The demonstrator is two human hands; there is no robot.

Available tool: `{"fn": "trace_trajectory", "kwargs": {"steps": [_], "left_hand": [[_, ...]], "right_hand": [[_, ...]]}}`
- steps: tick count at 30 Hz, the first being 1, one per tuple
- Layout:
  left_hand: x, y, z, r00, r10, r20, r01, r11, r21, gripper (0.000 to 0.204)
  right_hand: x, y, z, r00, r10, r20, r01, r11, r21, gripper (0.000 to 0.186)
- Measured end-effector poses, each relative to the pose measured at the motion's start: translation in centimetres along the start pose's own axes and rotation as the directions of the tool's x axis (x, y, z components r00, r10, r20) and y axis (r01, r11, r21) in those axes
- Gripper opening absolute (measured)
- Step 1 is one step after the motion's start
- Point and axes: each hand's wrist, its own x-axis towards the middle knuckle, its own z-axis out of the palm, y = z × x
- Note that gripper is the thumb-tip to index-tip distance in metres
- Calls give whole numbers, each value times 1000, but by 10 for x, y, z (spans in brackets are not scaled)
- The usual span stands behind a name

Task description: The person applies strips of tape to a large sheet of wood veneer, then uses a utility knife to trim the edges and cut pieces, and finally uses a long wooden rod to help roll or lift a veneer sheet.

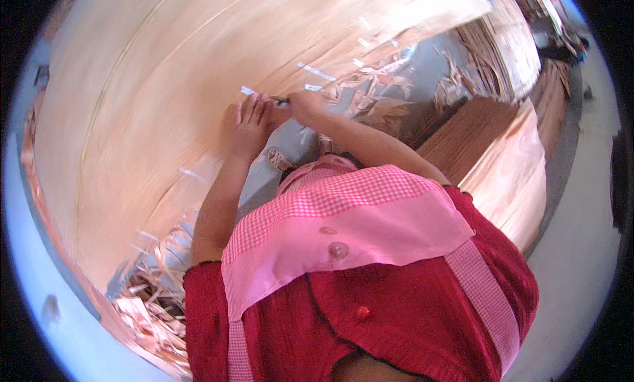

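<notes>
Both hands meet at the near edge of a big pale wood veneer sheet (152, 98) that fills most of the view. The left hand (249, 123) lies flat on the sheet with its fingers spread and pressed down, holding nothing. Just beside it, touching or nearly so, the right hand (305, 104) is closed around a small dark tool (280, 101), whose tip pokes out toward the left fingers; what kind of tool it is I cannot tell. A short white strip of tape (247, 90) sits on the veneer right above the left fingertips, and more white tape pieces (316, 71) lie scattered further along the sheet's edge to the right. Below the hands, the person's sandalled foot (278, 160) shows on the grey floor (264, 184). Thin curled veneer scraps (148, 303) pile up on the floor at the lower left, and more offcuts (376, 91) lie beyond the right hand. Off to the right, stacks of veneer sheets (502, 164) rest in a heap, well apart from the hands.
</notes>
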Motion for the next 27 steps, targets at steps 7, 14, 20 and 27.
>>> {"fn": "trace_trajectory", "kwargs": {"steps": [7,14,20,27], "left_hand": [[91,16,-21,967,-236,-97,226,969,-103,65],[112,23,4,970,-241,15,239,968,73,81],[73,33,-14,936,-259,-238,230,962,-144,78],[-145,-10,-2,698,-603,-387,646,763,-24,75]], "right_hand": [[-43,83,-39,941,81,328,-303,633,712,18],[-63,145,-17,926,190,327,-379,471,796,22],[-53,147,-41,927,81,366,-356,494,793,22],[-70,114,6,886,-42,462,-335,630,700,20]]}}
